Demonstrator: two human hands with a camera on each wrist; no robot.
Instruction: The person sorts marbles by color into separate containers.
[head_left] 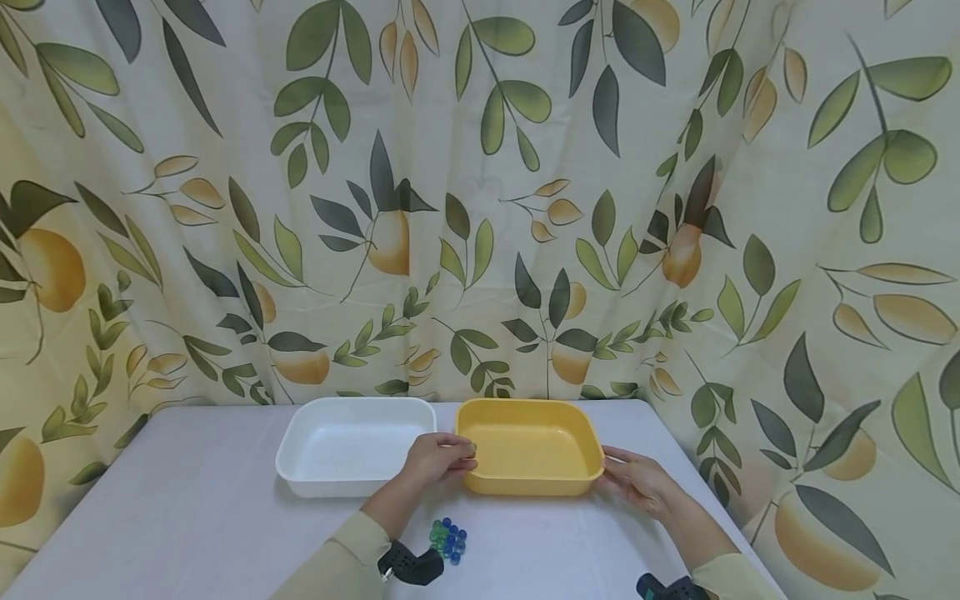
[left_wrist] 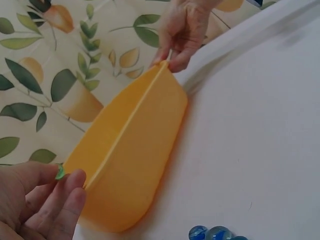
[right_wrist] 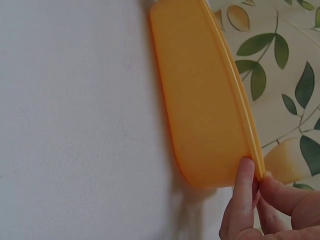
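A shallow yellow plastic tray [head_left: 534,486] sits on the table. My right hand [head_left: 637,479] pinches its right rim between thumb and fingers. At its left end, my left hand [head_left: 438,458] pinches a green glass marble [left_wrist: 60,172] between thumb and forefinger, with the fingertips right at the tray's rim. Seen from the left wrist, the tray's wall runs from the left hand up to the right hand. A small cluster of blue and green marbles [head_left: 450,542] lies on the table below the tray, near the left wrist.
Left of the yellow tray stands a white tray [head_left: 337,487] of similar shape, its rim close to the left hand. A white cloth covers the table [head_left: 202,500]. Behind hangs a curtain [head_left: 480,208] printed with leaves and fruit.
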